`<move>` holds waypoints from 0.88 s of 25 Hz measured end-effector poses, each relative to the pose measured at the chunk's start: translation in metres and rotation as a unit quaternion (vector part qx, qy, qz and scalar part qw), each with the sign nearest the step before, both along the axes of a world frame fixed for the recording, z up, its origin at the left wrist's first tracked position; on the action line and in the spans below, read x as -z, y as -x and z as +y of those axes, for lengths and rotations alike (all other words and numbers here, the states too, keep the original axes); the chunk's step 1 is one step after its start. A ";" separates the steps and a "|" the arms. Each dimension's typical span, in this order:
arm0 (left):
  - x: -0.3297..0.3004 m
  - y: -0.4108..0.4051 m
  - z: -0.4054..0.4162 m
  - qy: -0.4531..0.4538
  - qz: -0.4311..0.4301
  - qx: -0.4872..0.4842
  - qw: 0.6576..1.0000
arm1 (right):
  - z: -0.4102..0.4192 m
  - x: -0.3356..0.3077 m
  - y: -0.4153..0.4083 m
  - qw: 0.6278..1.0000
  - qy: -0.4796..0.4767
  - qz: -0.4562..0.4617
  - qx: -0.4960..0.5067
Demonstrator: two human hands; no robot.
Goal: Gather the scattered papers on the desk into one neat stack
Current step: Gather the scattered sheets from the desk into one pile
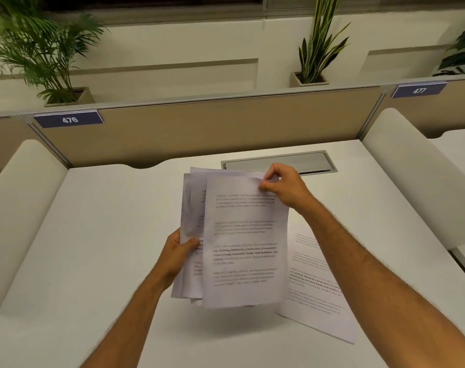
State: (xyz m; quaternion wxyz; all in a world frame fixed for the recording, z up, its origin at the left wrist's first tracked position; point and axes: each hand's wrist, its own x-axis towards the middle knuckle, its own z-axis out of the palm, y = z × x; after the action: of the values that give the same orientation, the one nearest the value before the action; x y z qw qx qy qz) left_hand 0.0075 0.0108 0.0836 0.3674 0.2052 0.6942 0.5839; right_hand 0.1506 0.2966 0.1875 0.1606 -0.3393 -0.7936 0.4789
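Observation:
A loose bundle of printed white papers (242, 243) is held up above the white desk (98, 235), its sheets fanned and uneven. My left hand (177, 257) grips the bundle's left edge near the bottom, thumb on top. My right hand (283, 188) pinches the top right corner of the front sheet. One more printed sheet (316, 288) lies flat on the desk to the right, partly under my right forearm and turned at an angle.
A grey cable hatch (305, 162) is set in the desk behind the papers. Rounded white side dividers (21, 208) flank the desk, another at right (412, 176). A tan back partition (199, 128) carries labels 476 and 477; potted plants stand behind.

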 end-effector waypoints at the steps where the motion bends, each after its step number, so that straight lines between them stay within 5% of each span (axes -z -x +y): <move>1: 0.000 -0.002 0.000 -0.012 0.001 0.004 1.000 | -0.002 0.000 0.001 1.000 -0.010 0.013 0.015; 10: -0.005 -0.028 0.018 -0.125 -0.017 0.029 0.992 | -0.017 0.002 0.007 0.995 -0.052 0.075 0.047; 14: 0.000 -0.032 0.027 -0.004 0.060 -0.017 0.998 | -0.017 -0.001 -0.001 0.994 -0.045 0.089 0.038; 18: 0.005 -0.027 0.026 -0.004 0.090 -0.061 0.994 | -0.003 0.015 -0.032 0.989 0.010 0.098 0.108; 22: 0.011 -0.015 0.017 -0.007 0.097 -0.080 0.992 | 0.006 0.097 -0.102 0.956 0.045 -0.079 0.279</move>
State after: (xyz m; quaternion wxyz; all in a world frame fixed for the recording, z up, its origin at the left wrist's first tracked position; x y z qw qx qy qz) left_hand 0.0229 0.0276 0.0723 0.2487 0.2074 0.7366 0.5938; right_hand 0.2529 0.3030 0.0909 0.2093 -0.5903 -0.6556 0.4218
